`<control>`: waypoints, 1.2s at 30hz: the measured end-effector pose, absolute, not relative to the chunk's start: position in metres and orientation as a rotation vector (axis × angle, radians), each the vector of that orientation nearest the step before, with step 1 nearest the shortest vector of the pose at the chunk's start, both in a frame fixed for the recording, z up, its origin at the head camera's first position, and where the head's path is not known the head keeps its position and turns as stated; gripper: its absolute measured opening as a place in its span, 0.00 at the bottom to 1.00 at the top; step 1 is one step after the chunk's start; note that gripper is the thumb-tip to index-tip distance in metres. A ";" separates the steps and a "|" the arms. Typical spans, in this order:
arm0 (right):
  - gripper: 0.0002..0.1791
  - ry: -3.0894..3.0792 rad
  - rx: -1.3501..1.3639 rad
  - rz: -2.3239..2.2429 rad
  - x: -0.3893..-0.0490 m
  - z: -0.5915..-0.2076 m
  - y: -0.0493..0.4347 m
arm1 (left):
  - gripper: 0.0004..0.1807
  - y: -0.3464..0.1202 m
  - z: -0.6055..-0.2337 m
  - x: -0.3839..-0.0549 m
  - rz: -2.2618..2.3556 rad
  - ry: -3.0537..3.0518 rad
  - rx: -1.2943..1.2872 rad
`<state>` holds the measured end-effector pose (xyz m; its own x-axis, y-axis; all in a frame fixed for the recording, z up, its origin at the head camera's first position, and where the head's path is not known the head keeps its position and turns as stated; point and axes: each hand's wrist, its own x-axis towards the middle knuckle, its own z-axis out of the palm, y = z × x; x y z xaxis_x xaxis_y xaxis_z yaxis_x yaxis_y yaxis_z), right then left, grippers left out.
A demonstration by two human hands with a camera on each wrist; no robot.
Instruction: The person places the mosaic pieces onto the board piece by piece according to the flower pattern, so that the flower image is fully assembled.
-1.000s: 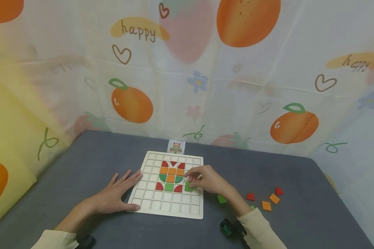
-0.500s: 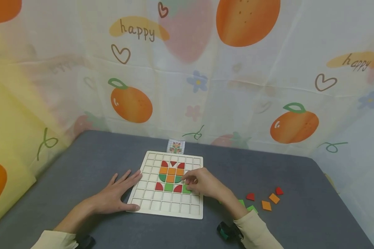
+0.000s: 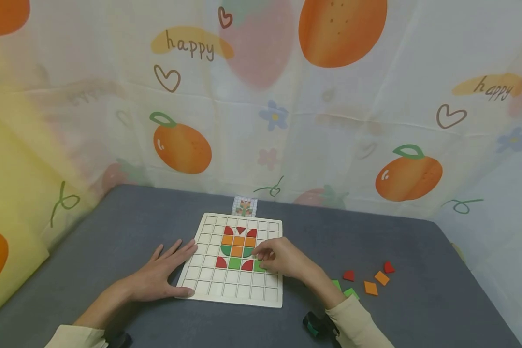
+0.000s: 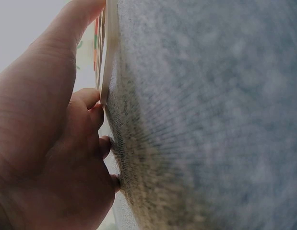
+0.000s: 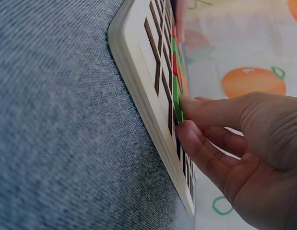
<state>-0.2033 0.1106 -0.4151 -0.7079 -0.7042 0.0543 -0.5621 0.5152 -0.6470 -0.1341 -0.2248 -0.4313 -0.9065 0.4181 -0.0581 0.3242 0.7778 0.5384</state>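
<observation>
Green square tile (image 3: pixel 257 267) sits at the right end of a coloured row on a pale grid board (image 3: pixel 230 289), just beside a red quarter-round piece (image 3: pixel 247 265). A person's right hand (image 3: pixel 287 258) pinches it with thumb and finger drawn close together, the grip seen side-on from the right wrist. Whether the tile lies fully down in its cell cannot be told, as the fingers cover part of it.

Thin and flat, the tile looks light, stiff and rather smooth; it would probably slide easily under a fingertip and is unlikely to break in normal handling. Opposite edges seem the best hold, with a light press on the face to level it.

Across the board, the left hand (image 3: pixel 158 273) is spread wide against the left edge, its thumb at the near corner, a likely steadying point.

Behind the board lies a small pattern card (image 3: pixel 244 207). On the dark surface (image 3: pixel 417 314) to the right, loose orange squares (image 3: pixel 371 288) and red pieces (image 3: pixel 349 275) lie scattered near more green tiles (image 3: pixel 351 293).
</observation>
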 end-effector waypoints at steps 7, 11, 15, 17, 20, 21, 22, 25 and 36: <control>0.13 2.543 -1.108 -0.971 -0.202 -0.414 0.112 | 0.59 -0.225 -0.431 -0.134 0.794 2.789 0.578; 0.13 2.562 -1.098 -0.965 -0.201 -0.413 0.116 | 0.59 -0.224 -0.430 -0.133 0.797 2.791 0.581; 0.13 2.586 -1.071 -0.960 -0.200 -0.413 0.124 | 0.59 -0.225 -0.431 -0.133 0.803 2.793 0.589; 0.13 2.599 -1.058 -0.960 -0.199 -0.412 0.130 | 0.59 -0.225 -0.431 -0.133 0.801 2.795 0.592; 0.13 2.620 -1.061 -0.948 -0.199 -0.411 0.139 | 0.59 -0.225 -0.432 -0.134 0.797 2.796 0.597; 0.13 2.627 -1.059 -0.938 -0.199 -0.411 0.143 | 0.58 -0.225 -0.432 -0.134 0.798 2.797 0.602; 0.13 2.631 -1.056 -0.934 -0.200 -0.411 0.147 | 0.58 -0.225 -0.431 -0.134 0.801 2.795 0.608; 0.13 2.649 -1.039 -0.907 -0.200 -0.411 0.159 | 0.58 -0.224 -0.430 -0.135 0.804 2.789 0.614; 0.17 2.623 -0.976 -0.824 -0.198 -0.405 0.201 | 0.59 -0.225 -0.429 -0.134 0.785 2.782 0.594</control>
<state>-0.1977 0.2007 -0.4046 -0.7540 -0.6567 -0.0133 -0.5311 0.6214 -0.5760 -0.1338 -0.2247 -0.4287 -0.9017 0.4263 -0.0721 0.3258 0.7795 0.5351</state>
